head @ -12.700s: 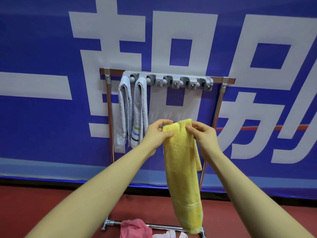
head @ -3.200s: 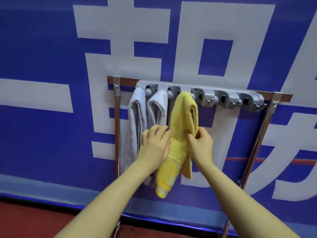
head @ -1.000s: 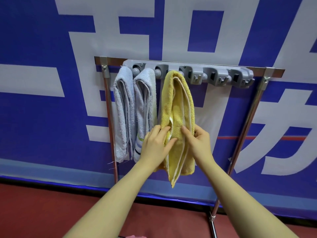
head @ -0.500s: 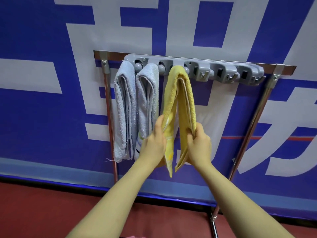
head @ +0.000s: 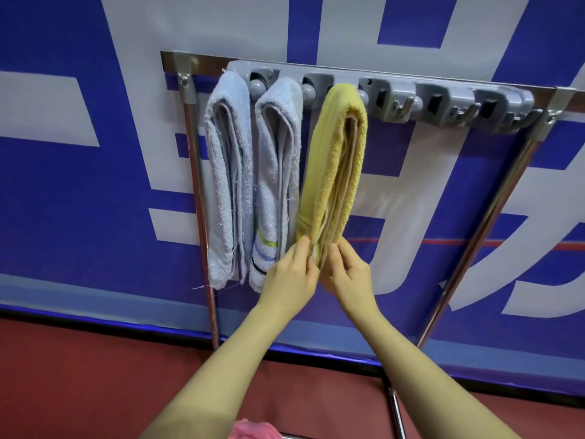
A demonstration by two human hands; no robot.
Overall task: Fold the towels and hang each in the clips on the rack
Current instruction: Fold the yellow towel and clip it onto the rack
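Head view. A folded yellow terry towel [head: 337,160] hangs at the centre of the frame from the third clip of the grey plastic clip strip [head: 443,99], which is fixed to the metal-framed rack [head: 198,198]; the fold is at the top, so both halves drop evenly. To its left hang a pale grey folded towel [head: 226,172] and a white towel with striped border [head: 275,172], each in its own clip. Three clips at the upper right are unfilled. The left hand [head: 289,280] and right hand [head: 348,277] pinch the yellow towel's lower edges between thumb and fingertips, apparently aligning the layers. A pink cloth [head: 253,431] shows at the bottom edge.
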